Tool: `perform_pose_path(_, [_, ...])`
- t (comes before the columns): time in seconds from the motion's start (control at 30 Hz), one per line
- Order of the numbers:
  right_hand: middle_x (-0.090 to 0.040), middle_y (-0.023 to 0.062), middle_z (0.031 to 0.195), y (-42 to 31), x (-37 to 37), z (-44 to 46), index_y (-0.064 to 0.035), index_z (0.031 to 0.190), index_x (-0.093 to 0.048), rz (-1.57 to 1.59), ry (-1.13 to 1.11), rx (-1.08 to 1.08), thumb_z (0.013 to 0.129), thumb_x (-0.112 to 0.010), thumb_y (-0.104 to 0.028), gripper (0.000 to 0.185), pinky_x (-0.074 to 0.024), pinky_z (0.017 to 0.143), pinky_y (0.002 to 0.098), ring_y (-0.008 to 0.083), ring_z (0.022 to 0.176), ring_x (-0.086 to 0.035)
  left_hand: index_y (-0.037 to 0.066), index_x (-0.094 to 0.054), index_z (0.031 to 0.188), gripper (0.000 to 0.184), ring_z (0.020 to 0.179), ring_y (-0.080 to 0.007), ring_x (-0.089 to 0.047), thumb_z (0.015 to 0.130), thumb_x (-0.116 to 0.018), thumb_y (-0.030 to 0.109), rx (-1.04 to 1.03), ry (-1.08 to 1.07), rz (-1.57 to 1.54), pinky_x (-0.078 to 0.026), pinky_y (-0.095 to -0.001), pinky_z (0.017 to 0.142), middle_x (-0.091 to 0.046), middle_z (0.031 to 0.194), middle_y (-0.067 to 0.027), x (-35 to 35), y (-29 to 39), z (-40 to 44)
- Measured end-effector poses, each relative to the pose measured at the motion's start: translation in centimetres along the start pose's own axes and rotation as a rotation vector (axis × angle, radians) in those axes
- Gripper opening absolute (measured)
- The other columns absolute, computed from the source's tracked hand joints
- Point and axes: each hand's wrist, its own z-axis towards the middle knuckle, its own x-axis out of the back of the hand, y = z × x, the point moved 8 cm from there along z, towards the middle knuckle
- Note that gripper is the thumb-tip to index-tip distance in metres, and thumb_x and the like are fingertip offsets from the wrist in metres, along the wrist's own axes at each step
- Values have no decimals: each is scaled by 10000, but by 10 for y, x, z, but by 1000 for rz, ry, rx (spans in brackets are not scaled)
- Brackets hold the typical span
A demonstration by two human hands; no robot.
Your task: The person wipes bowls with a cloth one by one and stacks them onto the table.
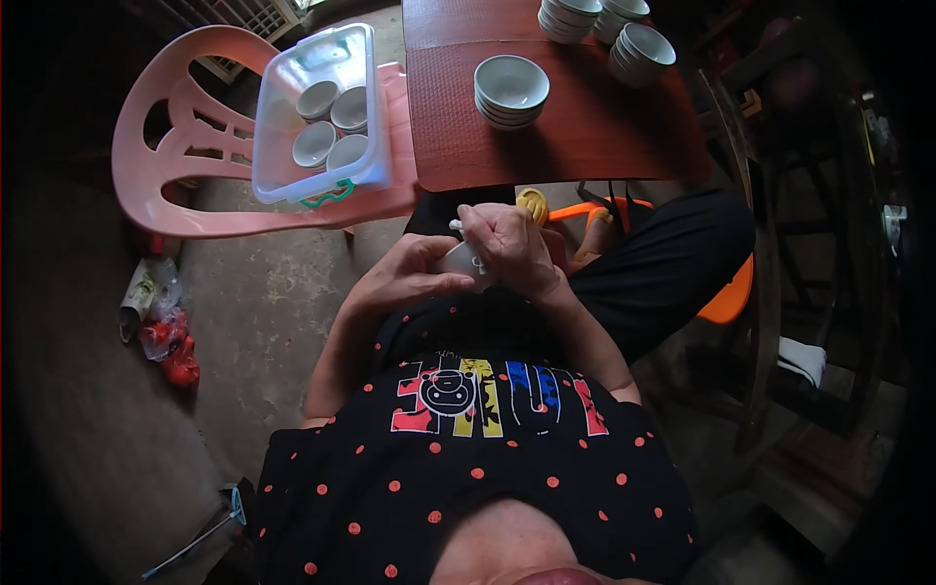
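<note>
In front of my belly, my left hand point(409, 265) grips a small white bowl point(464, 261) with a dark mark on its side, thumb along the near side. Over the bowl, my right hand point(512, 244) is closed in a fist. A bit of white cloth point(455, 225) pokes out beside its fingers; most of it is hidden. Just ahead, near the edge of the red-brown table point(604, 156), stands a stack of white bowls point(512, 88). To the left, a clear plastic bin point(278, 136) holds several similar bowls point(314, 144).
The bin rests on a pink plastic chair point(146, 146). More bowl stacks point(642, 54) stand at the table's far right. An orange stool point(729, 292) shows beside my right leg. Plastic bags point(168, 331) lie on the floor at left. A dark wooden frame point(760, 292) stands at right.
</note>
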Motion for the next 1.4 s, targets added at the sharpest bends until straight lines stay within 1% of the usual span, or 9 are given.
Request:
perform_pose_path(0.4, [-596, 75, 921, 70, -63, -52, -33, 1042, -531, 1847, 316, -815, 947, -404, -414, 413, -496, 724, 296, 157, 801, -595, -35, -598, 1124, 412, 936, -97, -599, 760, -755, 76, -234, 93, -309, -480, -250, 843, -653, 1030, -59, 4, -6, 8])
perform_pose_path(0.57, [-600, 81, 881, 59, -3, -29, -59, 905, -560, 391, 112, -636, 952, -471, -310, 271, -483, 665, 307, 174, 777, -585, -23, -596, 1131, 406, 916, -91, -594, 760, -744, 47, -68, -22, -53, -486, -247, 821, -649, 1004, -45, -11, 1, 6])
perform_pose_path(0.63, [-605, 125, 916, 69, -34, -33, -26, 927, -591, 1070, 5, -814, 914, -529, -225, 209, -494, 730, 343, 230, 829, -606, -30, -599, 1097, 368, 898, -94, -593, 759, -731, 33, -76, -30, 41, -493, -251, 795, -645, 987, -41, -15, -3, 8])
perform_pose_path(0.7, [-603, 150, 1014, 4, -7, 0, -28, 1003, -627, -22, -44, -33, 863, -583, -200, 226, -470, 861, 394, 296, 988, -589, -31, -601, 1041, 306, 879, -93, -589, 762, -714, 20, -13, 20, -18, -499, -254, 757, -643, 965, -40, -8, -19, 10])
perform_pose_path(0.9, [-617, 125, 1080, -22, -1, 7, -42, 1028, -650, -100, 91, -6, 849, -582, -221, 261, -401, 979, 429, 320, 1124, -533, -36, -598, 1003, 246, 842, -92, -605, 775, -674, 18, -197, 184, 63, -502, -258, 740, -653, 913, -51, 11, -12, 6])
perform_pose_path(1.07, [-633, 131, 981, 54, -41, -15, 29, 988, -625, 1317, -182, -716, 978, -348, -322, 447, -450, 891, 337, 211, 949, -595, -35, -594, 1111, 378, 918, -100, -605, 764, -729, 28, -198, 79, -248, -491, -252, 820, -654, 1014, -58, -2, -9, 5])
perform_pose_path(1.13, [-609, 158, 1048, 61, -19, -21, 41, 1046, -601, 549, 146, -364, 990, -314, -309, 456, -419, 946, 337, 230, 1006, -575, -42, -569, 1145, 436, 955, -134, -611, 744, -730, 22, -245, 103, -332, -487, -282, 859, -648, 1053, -89, 0, -4, 8])
perform_pose_path(1.2, [-545, 147, 1215, 40, -10, -9, 13, 1199, -528, 930, 78, -478, 981, -353, -297, 418, -409, 958, 319, 218, 1088, -547, -41, -546, 1173, 489, 1009, -180, -612, 723, -729, 21, -297, 150, -455, -471, -332, 921, -637, 1104, -125, 3, -1, 9])
perform_pose_path(1.4, [-593, 91, 1228, -38, 4, 10, -100, 1085, -663, -122, 24, 49, 852, -580, -202, 268, -309, 1068, 445, 305, 1223, -490, -6, -599, 1058, 288, 944, -116, -605, 786, -689, 16, -305, 91, -481, -497, -254, 816, -640, 1025, -48, 7, -19, 13])
